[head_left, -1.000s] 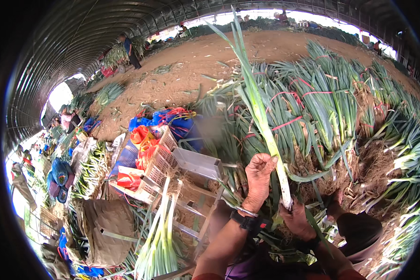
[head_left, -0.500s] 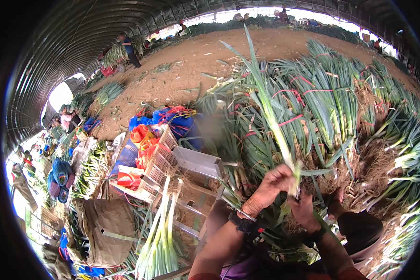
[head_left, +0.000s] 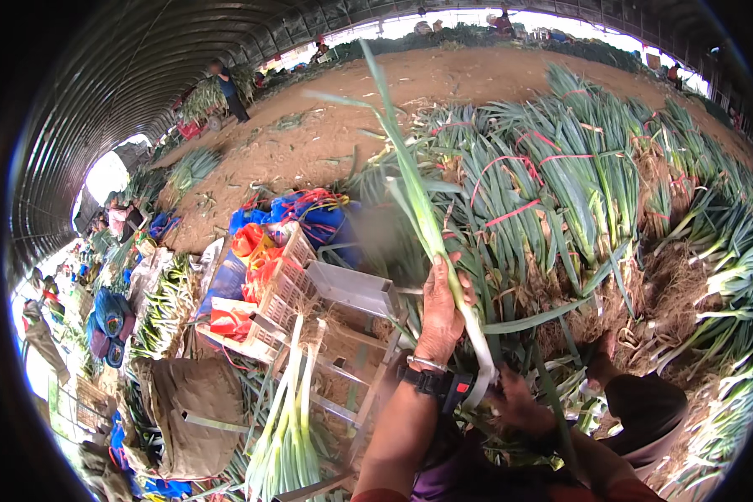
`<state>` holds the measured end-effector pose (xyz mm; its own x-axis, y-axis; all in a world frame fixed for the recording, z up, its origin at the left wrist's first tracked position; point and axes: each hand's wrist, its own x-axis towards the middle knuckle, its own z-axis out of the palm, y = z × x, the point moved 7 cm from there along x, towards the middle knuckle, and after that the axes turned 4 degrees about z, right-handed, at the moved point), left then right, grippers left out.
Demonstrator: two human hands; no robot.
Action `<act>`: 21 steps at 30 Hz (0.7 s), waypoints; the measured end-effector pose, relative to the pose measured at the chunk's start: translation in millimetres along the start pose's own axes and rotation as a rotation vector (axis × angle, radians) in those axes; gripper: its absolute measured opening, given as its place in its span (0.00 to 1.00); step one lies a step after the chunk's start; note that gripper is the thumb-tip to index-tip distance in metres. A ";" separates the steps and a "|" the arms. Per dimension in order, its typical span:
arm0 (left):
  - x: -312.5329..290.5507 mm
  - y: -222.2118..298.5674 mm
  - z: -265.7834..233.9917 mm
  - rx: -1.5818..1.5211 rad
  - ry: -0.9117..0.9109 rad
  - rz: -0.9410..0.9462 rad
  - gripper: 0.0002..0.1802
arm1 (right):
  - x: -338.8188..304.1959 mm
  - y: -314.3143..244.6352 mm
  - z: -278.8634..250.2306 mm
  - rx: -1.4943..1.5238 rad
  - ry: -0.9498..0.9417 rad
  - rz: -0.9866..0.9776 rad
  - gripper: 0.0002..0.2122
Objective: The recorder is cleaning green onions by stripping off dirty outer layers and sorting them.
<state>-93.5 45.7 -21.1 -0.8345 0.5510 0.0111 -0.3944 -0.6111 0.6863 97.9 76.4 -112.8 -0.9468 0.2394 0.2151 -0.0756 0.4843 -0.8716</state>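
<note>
My left hand [head_left: 442, 311] is closed around the white shaft of a long green onion [head_left: 424, 219]. Its green leaves slant up and to the left, and its pale lower end bends down beside my left wrist. My right hand [head_left: 517, 403] is curled close to that lower end, in shadow. What its fingers hold, if anything, I cannot make out. A long loose green leaf [head_left: 552, 393] runs down past my right wrist. Tied bundles of green onions [head_left: 560, 180] lie just beyond my hands, bound with red bands.
To the left stands a metal frame [head_left: 353, 289] beside a plastic crate [head_left: 280, 289] with orange and red bags. Several trimmed green onions [head_left: 286, 418] rest near the frame. A brown cloth [head_left: 188, 414] lies farther left. Bare soil [head_left: 309, 125] stretches beyond, where a person [head_left: 230, 90] stands by a loaded cart.
My left hand has moved left and now grips the onion's shaft with its back toward me. The onion has swung left, its lower end now near my wrist. My right hand has dropped lower.
</note>
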 end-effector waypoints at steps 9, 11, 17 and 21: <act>-6.7 11.2 24.5 -0.382 -0.215 -0.073 0.26 | 43.2 -63.2 -33.7 0.226 -0.210 0.172 0.15; -8.1 26.9 16.0 -0.405 -0.229 -0.042 0.27 | 27.6 -68.0 -26.4 0.144 -0.310 0.173 0.15; 3.4 57.8 -8.2 -0.280 -0.077 0.130 0.26 | -50.0 -25.7 -59.3 -0.224 0.021 -0.101 0.13; 4.0 119.1 -77.1 -0.024 0.233 0.465 0.22 | -161.9 127.4 -49.4 -0.702 -0.447 0.295 0.11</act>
<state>-173.5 -68.7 4.6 -0.9861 0.0790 0.1465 0.0315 -0.7756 0.6304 257.0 141.0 -236.9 -0.9422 0.1562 -0.2963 0.2618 0.8951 -0.3608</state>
